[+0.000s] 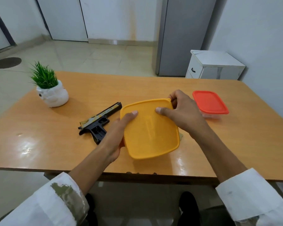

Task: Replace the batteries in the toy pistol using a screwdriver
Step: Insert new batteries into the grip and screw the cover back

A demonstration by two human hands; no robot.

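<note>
Toy pistol (98, 123), black with a gold-patterned slide, lies flat on the glossy wooden table (39, 144) just outside the left hand (118, 132); its slide lettering is too blurred to read. Both hands clasp a smooth, round-cornered yellow plastic box (150, 132), thumbs on its lid, the left curled round its side edge and the right hand (183, 111) pinching the far corner. A red-lidded clear box (209, 101) sits just beyond the right hand.

only 1 bit of writing is showing: a line of small dark print running along the pale gold strip on the slide of the toy pistol (103, 118), which is lying on the worktop (153, 88). it's coming out too small & blurry to read. nothing else is carrying legible text.
</note>
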